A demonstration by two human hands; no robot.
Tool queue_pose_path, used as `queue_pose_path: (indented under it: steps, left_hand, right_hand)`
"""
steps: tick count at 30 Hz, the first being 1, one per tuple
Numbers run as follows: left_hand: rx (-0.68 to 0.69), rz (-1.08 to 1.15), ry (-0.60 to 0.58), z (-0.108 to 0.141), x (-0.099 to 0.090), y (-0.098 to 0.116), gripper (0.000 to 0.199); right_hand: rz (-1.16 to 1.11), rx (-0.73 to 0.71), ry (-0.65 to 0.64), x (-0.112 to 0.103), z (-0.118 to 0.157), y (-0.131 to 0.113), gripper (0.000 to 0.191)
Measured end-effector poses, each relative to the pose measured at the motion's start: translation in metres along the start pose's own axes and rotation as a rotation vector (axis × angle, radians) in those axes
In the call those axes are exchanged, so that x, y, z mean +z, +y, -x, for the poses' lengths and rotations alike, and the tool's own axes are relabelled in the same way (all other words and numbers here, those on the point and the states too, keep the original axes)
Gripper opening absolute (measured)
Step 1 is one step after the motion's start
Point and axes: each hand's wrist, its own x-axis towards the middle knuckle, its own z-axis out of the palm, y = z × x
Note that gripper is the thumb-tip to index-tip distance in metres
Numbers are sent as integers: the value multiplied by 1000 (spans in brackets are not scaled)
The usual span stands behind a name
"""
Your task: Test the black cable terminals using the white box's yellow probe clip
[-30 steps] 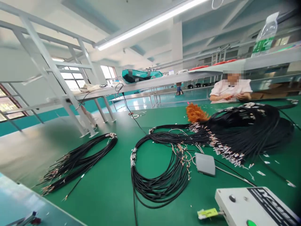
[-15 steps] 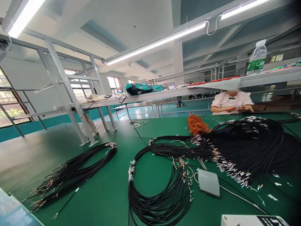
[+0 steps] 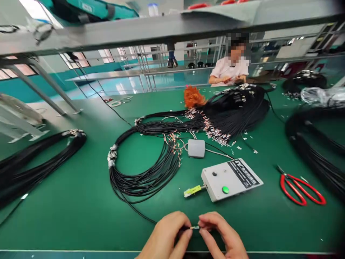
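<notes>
My left hand [image 3: 171, 233] is closed in a pinch around the end of a black cable [image 3: 147, 217], which runs back to the looped cable bundle [image 3: 142, 185]. Bare-looking wire tips and a small pale end piece [image 3: 195, 227] show in the gap between both hands. My right hand [image 3: 219, 232] pinches the far side of that piece with thumb and forefinger; its exact kind is too small to tell. Just beyond the hands stands a white control box [image 3: 223, 183] with a green button, and a yellow-green clip [image 3: 192, 191] sticks out of its left side.
Red-handled pliers [image 3: 300, 187] lie at right. A grey pedal [image 3: 196, 148] sits behind the box. More cable bundles [image 3: 237, 111] spread across the green table [image 3: 88, 201], near an orange fluffy thing [image 3: 194, 97]. A co-worker [image 3: 229, 70] sits opposite, under a raised shelf [image 3: 121, 34].
My view has swung down and to the right. Both hands, the whole control box and the pliers are now in sight; earlier no hands showed.
</notes>
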Motion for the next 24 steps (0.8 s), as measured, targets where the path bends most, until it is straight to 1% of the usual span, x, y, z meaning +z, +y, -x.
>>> queue_pose_path:
  steps: [3, 5, 8, 11, 13, 15, 18, 21, 24]
  left_hand:
    - [42, -8, 65, -4, -4, 5, 14]
    - [58, -4, 87, -6, -6, 6, 16]
    - [120, -13, 112, -7, -6, 5, 18]
    - [228, -107, 141, -3, -7, 8, 16]
    - [268, -171, 145, 0, -8, 10, 17]
    - [262, -180, 152, 1, -9, 12, 15]
    - [218, -133, 164, -1, -7, 11, 15]
    - [193, -100, 184, -4, -3, 9, 16]
    - [162, -63, 211, -4, -1, 8, 16]
  right_hand:
    - [-34, 24, -29, 2, -3, -6, 16]
    - [-80, 82, -41, 3, -4, -8, 16]
    - [-225, 242, -60, 3, -8, -12, 15]
    - [-433, 405, -103, 1, -15, -20, 23]
    - [-551, 456, -119, -2, -20, -26, 28]
    - [-635, 479, -119, -3, -25, -32, 31]
    - [-723, 512, -127, -1, -30, -36, 33]
    - [-763, 539, -128, 3, -33, -38, 30]
    - [-799, 602, -105, 9, -34, -38, 28]
